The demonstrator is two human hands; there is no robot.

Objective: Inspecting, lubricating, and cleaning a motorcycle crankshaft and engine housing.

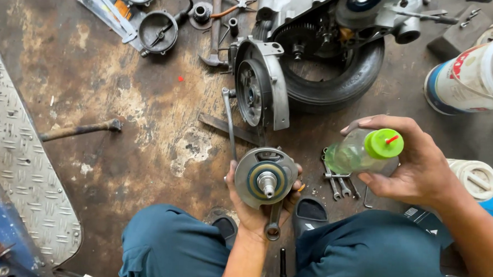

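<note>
My left hand (254, 208) grips a round metal crankshaft assembly (265, 178) from below, its shaft end pointing up at me and its connecting rod (274, 218) hanging down past my wrist. My right hand (417, 162) holds a clear plastic squeeze bottle (362, 152) with a green cap and red nozzle, tipped sideways with the cap facing me, right of the crankshaft and apart from it. Both hands hover above my knees in blue trousers.
A scooter engine case (262, 89) with a tyre (337, 84) lies ahead on the stained floor. Spanners (338, 184) lie below the bottle. A hammer (213, 32), pliers (233, 5), round covers (158, 32), a metal rod (80, 130), a white bucket (473, 76) and a chequer plate (18, 162) surround me.
</note>
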